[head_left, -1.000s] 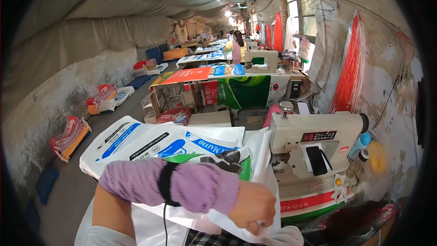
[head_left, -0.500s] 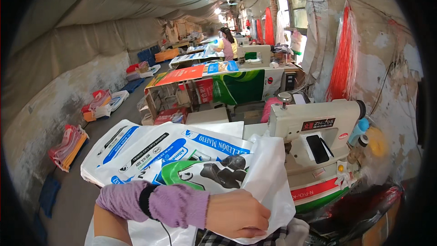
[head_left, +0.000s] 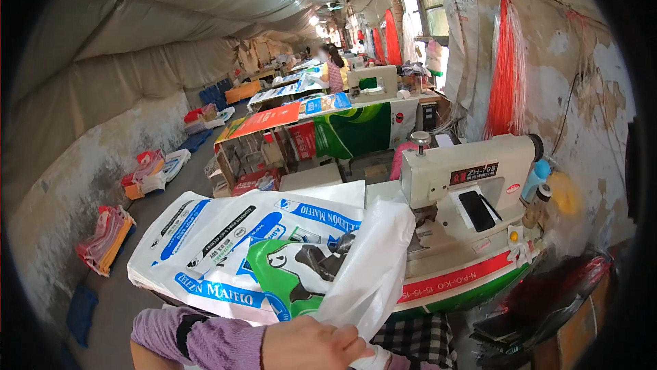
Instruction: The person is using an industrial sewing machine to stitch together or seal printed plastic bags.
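My left hand (head_left: 318,344), its wrist in a purple sleeve, is closed on the gathered edge of a white woven sack (head_left: 366,281) at the bottom centre. The sack has blue and green print and a black-and-white cow picture, and lies over a pile of similar sacks (head_left: 161,271) on the table. Its right side is folded up in a pale flap beside the sewing machine (head_left: 472,172). My right hand (head_left: 373,358) shows only as a white-covered part at the lower edge, close against the left hand; its fingers are hidden.
On the machine bed lies a black phone (head_left: 477,210). Red strands (head_left: 505,69) hang on the right wall, above bottles (head_left: 537,202). Dark plastic (head_left: 537,301) is heaped at lower right. Folded sack bundles (head_left: 104,240) line the left floor. A person (head_left: 334,72) works farther back.
My left hand has drawn down and left with the sack's edge. The sack has pulled away from the machine, baring more of its red and green front. The view has shifted slightly.
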Available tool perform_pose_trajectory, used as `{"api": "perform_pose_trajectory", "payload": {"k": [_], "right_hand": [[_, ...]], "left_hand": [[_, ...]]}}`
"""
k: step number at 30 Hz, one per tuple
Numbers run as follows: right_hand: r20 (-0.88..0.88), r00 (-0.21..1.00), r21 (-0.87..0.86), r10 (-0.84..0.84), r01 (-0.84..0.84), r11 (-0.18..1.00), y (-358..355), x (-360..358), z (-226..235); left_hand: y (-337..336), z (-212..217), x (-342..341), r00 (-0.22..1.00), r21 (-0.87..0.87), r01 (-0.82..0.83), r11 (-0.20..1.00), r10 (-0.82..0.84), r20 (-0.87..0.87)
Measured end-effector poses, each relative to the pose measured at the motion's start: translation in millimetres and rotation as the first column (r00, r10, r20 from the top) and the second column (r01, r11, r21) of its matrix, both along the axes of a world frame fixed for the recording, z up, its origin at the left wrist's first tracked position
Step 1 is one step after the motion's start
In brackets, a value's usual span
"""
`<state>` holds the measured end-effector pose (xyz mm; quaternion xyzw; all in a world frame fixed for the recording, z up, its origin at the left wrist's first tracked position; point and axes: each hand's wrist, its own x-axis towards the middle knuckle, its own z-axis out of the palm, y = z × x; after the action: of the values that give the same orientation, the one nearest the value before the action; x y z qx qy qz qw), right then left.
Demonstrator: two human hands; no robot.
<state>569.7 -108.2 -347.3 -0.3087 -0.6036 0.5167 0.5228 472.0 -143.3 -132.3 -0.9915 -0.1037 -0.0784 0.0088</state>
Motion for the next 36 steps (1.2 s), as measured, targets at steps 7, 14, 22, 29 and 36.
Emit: {"api": "perform_pose_trajectory", "payload": {"k": [7, 14, 22, 29, 36], "right_hand": [[0.058, 0.985, 0.080, 0.164, -0.168, 0.982, 26, -35, -36], [-0.007, 0.980, 0.002, 0.198, -0.198, 0.980, -50, -47, -73], [0.398, 0.815, 0.157, -0.421, 0.391, 0.907, -49, 99, -25], [-0.009, 0.638, -0.214, -0.770, 0.751, 0.624, 4, 130, -52], [-0.419, 0.811, 0.003, -0.408, 0.450, 0.893, 25, 15, -121]], "left_hand": [[-3, -11, -15, 0.992, -0.132, -0.104, 0.986, 0.113, 0.058], [1, 13, -16, 0.970, 0.191, -0.194, 0.962, 0.160, 0.181], [2, -43, -15, 0.924, -0.243, -0.286, 0.927, 0.199, -0.327], [-12, -32, -14, 0.965, -0.445, -0.253, 0.859, 0.256, -0.054], [-21, -65, 27, 0.989, -0.817, -0.108, 0.566, 0.148, -0.028]]}}
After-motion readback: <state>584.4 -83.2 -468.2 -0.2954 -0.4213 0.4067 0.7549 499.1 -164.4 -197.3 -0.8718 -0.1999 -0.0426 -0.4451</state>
